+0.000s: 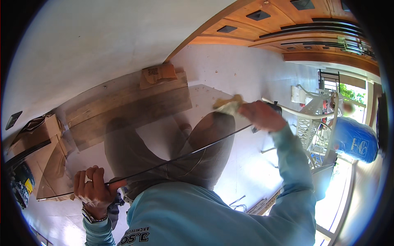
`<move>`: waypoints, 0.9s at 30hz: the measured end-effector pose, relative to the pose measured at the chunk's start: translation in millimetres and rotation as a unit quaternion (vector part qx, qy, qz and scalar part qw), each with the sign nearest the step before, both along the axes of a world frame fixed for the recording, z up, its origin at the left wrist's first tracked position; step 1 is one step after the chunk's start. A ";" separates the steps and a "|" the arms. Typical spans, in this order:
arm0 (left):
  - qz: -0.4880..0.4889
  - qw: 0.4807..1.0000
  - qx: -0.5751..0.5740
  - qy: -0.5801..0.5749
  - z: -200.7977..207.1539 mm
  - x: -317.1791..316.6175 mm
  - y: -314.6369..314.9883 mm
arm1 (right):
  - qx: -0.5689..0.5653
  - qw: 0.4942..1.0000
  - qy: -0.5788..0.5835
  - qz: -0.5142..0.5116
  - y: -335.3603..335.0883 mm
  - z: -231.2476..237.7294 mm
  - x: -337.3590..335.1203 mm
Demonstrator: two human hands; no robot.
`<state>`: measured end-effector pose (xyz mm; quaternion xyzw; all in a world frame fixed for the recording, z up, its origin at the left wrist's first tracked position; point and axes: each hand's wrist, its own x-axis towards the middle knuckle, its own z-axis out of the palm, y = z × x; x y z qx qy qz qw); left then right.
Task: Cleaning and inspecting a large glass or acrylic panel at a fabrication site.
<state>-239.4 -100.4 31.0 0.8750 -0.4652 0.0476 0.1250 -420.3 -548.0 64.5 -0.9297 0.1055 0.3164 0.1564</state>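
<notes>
A large tinted glass pane (160,141) with a dark near edge slants across my lap, and my legs show through it. My left hand (96,186) is closed on the near edge toward its left end, thumb lying along the edge. In my right hand (262,116) is a crumpled yellow-white cloth (228,105), held at the pane's right side over my knee. Motion smears this hand and cloth slightly, so I cannot tell whether the cloth touches the glass.
Beyond the pane, a wooden plank (127,106) and a cardboard piece (158,76) lie by the wall. A cardboard box (47,131) stands at left. At right are a white chair (314,110) and a blue wrapped container (355,139). Wooden panelling (246,24) is at upper right.
</notes>
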 end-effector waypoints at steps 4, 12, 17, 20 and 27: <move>-0.012 1.000 -0.021 -0.004 -8.1 3.0 -8.3 | -0.017 0.985 0.159 -0.069 -87.3 -21.4 -4.1; 0.013 1.000 0.007 -0.009 0.8 0.8 -4.0 | 0.300 0.933 0.164 -0.108 -17.6 42.0 25.3; 0.024 1.000 0.011 -0.008 -0.7 1.6 -6.0 | 0.287 0.889 0.300 -0.195 -69.4 -44.5 27.6; 0.024 1.000 0.020 -0.003 2.4 5.2 -3.8 | 0.269 0.899 0.324 -0.124 -93.0 -100.9 48.3; 0.031 0.999 0.019 -0.009 -5.4 6.5 -8.2 | 0.292 0.923 0.233 -0.093 -115.3 -255.3 46.4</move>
